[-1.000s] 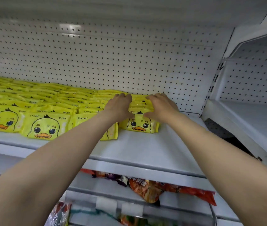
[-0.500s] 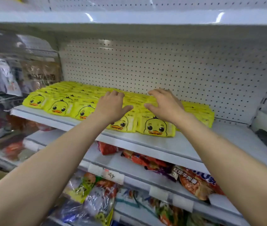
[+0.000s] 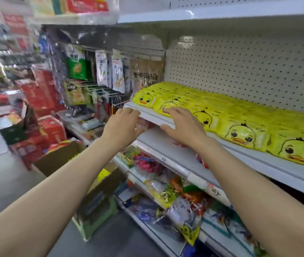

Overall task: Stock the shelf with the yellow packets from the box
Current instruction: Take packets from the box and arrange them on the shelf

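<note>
Rows of yellow packets printed with a duck face lie flat along the white shelf, filling it from left end to right. My left hand hovers in front of the shelf's left corner, fingers spread, holding nothing. My right hand hangs over the shelf's front edge beside the front packets, fingers apart and empty. A brown cardboard box stands open on the floor below left, with a yellow packet showing beside my left forearm.
Snack bags crowd the lower shelves. Hanging packets on wire hooks fill the bay to the left. Red cartons are stacked on the floor at left. A green stool sits beneath the box.
My view has swung left and down, bringing the box and aisle into sight. Both hands have come off the packets and pulled back to the shelf's front edge.
</note>
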### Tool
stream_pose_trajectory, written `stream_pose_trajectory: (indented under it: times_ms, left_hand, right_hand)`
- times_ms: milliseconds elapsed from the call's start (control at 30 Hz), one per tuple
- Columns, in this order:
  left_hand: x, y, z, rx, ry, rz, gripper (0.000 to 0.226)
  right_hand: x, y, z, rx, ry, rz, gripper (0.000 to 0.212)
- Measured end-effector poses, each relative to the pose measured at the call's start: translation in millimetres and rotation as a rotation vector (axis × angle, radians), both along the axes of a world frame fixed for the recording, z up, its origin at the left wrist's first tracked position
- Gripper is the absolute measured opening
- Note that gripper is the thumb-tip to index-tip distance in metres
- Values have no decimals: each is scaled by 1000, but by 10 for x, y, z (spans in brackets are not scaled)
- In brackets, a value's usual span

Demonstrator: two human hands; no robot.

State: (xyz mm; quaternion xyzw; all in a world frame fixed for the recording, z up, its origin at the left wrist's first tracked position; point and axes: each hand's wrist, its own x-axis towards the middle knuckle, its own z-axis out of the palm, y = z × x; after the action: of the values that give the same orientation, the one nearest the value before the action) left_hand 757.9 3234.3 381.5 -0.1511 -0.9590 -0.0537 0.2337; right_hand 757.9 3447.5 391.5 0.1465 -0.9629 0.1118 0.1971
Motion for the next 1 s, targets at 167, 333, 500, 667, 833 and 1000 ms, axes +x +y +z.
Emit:
stream_pose_trajectory:
  times_ms: [167, 333, 500, 667, 833, 1000]
  left_hand:
    - [-178, -760, -131, 24, -10, 103, 53]
    - [-574, -1412, -318, 30, -45, 211, 53]
    - [-1236, -2027, -474, 14, -91, 304, 55]
    - [-1903, -2584, -646, 19, -163, 384, 53]
    - [-2424, -3112, -1024, 31, -251, 451, 51]
    - [-2907, -3610, -1630, 51, -365, 461, 51]
  right_hand:
    - [-402, -784, -104, 36, -18, 125, 52]
    - [-1058, -1470, -310, 59, -83, 239, 58]
    - [-1907, -2173, -495, 81, -102, 347, 58]
    - [-2722, -2855, -696, 109, -208, 419, 59]
    - [-3368, -3416, -1090, 130, -318, 466, 55]
    - [-3842, -3912, -1739, 166, -437, 444, 59]
